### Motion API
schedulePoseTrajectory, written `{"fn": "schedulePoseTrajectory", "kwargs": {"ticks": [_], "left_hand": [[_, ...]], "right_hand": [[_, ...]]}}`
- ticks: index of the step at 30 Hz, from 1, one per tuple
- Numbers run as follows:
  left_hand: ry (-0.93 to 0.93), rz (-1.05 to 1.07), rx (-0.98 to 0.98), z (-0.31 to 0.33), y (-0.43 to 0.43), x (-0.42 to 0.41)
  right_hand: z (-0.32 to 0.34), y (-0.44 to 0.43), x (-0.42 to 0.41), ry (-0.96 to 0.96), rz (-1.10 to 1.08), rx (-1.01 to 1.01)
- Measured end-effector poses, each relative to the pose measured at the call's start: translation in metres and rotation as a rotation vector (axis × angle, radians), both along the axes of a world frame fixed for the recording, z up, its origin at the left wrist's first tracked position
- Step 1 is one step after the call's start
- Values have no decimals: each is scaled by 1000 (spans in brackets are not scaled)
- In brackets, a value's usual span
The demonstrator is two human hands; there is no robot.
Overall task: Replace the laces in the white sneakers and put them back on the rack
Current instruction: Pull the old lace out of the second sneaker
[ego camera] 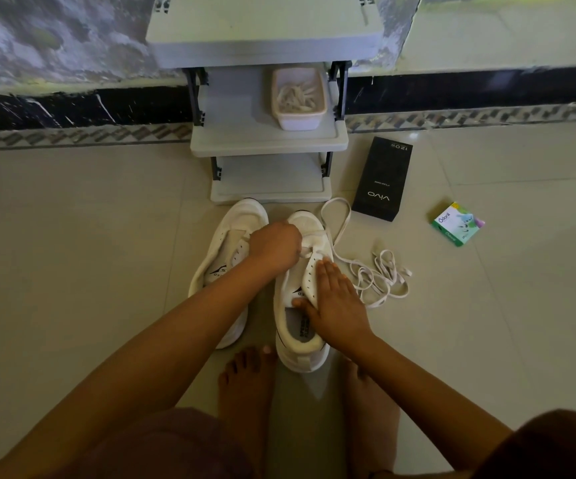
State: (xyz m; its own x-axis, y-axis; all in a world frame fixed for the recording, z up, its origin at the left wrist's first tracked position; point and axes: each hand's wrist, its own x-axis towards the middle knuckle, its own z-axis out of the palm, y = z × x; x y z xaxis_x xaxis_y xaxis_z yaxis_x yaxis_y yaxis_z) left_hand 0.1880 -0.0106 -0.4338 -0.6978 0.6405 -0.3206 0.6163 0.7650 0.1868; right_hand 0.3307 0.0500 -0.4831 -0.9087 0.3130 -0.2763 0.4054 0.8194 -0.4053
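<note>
I see the left sneaker [222,271] lying unlaced on the floor, touching the right sneaker [302,344], both just in front of the grey rack [269,141]. The left hand [274,245] is curled over the right sneaker's front eyelets, pinching the white lace [348,216]; I cannot see its fingertips under the knuckles. The right hand [335,300] lies flat, fingers straight, pressing that sneaker's eyelet flap. The lace trails right into a tangle on the floor.
</note>
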Motion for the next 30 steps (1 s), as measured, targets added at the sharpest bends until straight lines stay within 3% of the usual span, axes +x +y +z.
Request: {"fn": "schedulePoseTrajectory", "kwargs": {"ticks": [3, 7, 10, 11, 13, 15, 21, 23, 27, 30], "left_hand": [[45, 7, 28, -1, 2, 3], [-450, 132, 408, 14, -6, -3], [-599, 263, 571, 17, -7, 4], [-584, 240, 516, 14, -7, 5], [-407, 87, 246, 6, -8, 4], [-240, 34, 102, 1, -12, 0], [3, 46, 103, 0, -6, 5], [-125, 30, 192, 0, -7, 2], [-648, 251, 586, 16, -11, -1], [-676, 275, 618, 15, -10, 4]], "right_hand": [[1, 2, 0, -13, 17, -1], [0, 5, 3, -6, 39, -21], [0, 5, 2, 1, 38, -60], [0, 4, 1, 4, 42, -62], [1, 3, 1, 5, 40, -53], [1, 4, 2, -1, 33, -49], [0, 6, 1, -4, 36, -44], [0, 7, 2, -7, 44, -45], [-1, 13, 3, -23, 57, -48], [2, 15, 2, -25, 73, -71]]}}
